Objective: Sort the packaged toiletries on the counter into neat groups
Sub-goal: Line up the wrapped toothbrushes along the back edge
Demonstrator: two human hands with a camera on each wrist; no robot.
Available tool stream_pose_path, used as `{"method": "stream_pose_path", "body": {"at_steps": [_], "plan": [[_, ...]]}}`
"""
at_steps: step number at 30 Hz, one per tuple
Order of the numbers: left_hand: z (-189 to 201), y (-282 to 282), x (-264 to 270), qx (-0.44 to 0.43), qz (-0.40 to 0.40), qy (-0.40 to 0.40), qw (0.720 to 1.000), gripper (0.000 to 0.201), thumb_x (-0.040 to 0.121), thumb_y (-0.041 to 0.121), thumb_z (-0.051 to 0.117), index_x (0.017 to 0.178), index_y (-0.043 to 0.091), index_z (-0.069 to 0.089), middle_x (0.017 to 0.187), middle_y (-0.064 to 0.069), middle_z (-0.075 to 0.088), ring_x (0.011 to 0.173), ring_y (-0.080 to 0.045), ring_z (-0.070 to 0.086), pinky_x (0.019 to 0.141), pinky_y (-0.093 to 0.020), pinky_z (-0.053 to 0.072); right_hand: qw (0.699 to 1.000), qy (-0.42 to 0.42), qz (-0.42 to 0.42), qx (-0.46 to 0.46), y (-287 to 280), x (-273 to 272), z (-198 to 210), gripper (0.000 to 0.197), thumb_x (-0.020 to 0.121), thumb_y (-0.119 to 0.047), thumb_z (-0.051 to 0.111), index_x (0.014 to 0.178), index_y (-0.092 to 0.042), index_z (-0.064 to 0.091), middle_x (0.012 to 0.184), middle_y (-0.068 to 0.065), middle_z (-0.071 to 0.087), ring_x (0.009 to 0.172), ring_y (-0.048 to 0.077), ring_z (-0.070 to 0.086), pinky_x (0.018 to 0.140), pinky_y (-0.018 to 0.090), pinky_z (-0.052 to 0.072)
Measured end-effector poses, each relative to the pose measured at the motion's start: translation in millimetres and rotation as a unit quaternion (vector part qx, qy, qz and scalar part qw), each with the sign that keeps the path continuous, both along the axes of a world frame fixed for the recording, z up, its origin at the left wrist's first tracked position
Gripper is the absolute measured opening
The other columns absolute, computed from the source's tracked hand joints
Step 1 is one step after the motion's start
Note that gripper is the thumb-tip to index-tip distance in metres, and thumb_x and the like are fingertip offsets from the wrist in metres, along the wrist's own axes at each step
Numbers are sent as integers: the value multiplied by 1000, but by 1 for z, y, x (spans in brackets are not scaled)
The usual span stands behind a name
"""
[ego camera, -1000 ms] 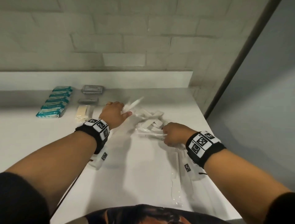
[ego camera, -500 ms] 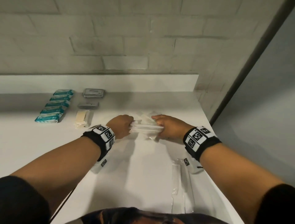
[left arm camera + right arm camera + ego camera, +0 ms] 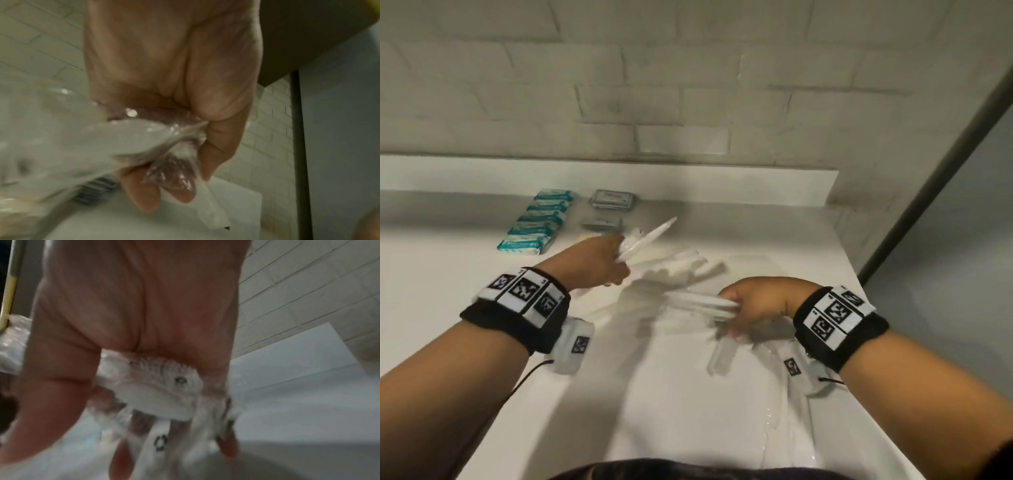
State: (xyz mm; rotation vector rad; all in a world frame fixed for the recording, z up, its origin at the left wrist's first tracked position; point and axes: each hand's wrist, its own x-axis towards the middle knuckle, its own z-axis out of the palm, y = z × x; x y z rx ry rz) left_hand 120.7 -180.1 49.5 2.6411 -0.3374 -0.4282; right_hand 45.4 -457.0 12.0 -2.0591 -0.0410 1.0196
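Note:
My left hand (image 3: 616,260) grips a bunch of clear-wrapped white toothbrushes (image 3: 650,236) above the white counter (image 3: 671,404), their ends fanning up and right. The left wrist view shows those fingers (image 3: 141,191) curled round the crinkled wrappers (image 3: 131,138). My right hand (image 3: 736,311) holds a second bundle of wrapped toothbrushes (image 3: 698,303) lying level and pointing left. In the right wrist view a bristle head (image 3: 162,369) in its wrapper sits under my curled fingers (image 3: 121,459). One more wrapped toothbrush (image 3: 719,356) hangs or lies below the right hand.
At the back left lie a row of several teal packets (image 3: 537,222), a stack of grey sachets (image 3: 613,198), a flat grey packet (image 3: 601,224) and a pale yellow item (image 3: 589,236). More clear wrappers (image 3: 787,421) lie near the front right edge. A tiled wall stands behind.
Both hands met over the toothbrush pile half a second ago. They have since drawn apart, each lifting away its own bundle, the left toward the back left, the right toward me.

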Motion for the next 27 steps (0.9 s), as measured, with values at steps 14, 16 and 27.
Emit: {"method": "stream_pose_path", "body": {"at_steps": [14,16,27], "plan": [[-30,-86,77,-128,153,77,977,89,75,58,67,141,11,32,135,-12,51,114,-33,58,96,-46,50,905,-247,-277,-209,-57,76,5,81,76,-51,71,141,-16,37,135,13,48,112,32,58,89,37,50],[-46,-76,84,-55,129,61,988,71,84,46,64,140,12,36,135,-12,51,119,-32,55,99,-40,47,887,-291,-274,-229,-59,81,-1,67,81,-46,64,139,-21,41,134,13,48,114,33,58,95,41,49],[-63,-59,51,116,-106,-3,988,70,83,1,41,145,34,34,148,0,36,133,-22,41,106,-34,40,891,-322,110,-299,30,101,-13,54,92,0,42,138,-27,49,142,9,44,122,31,51,102,38,44]]}}
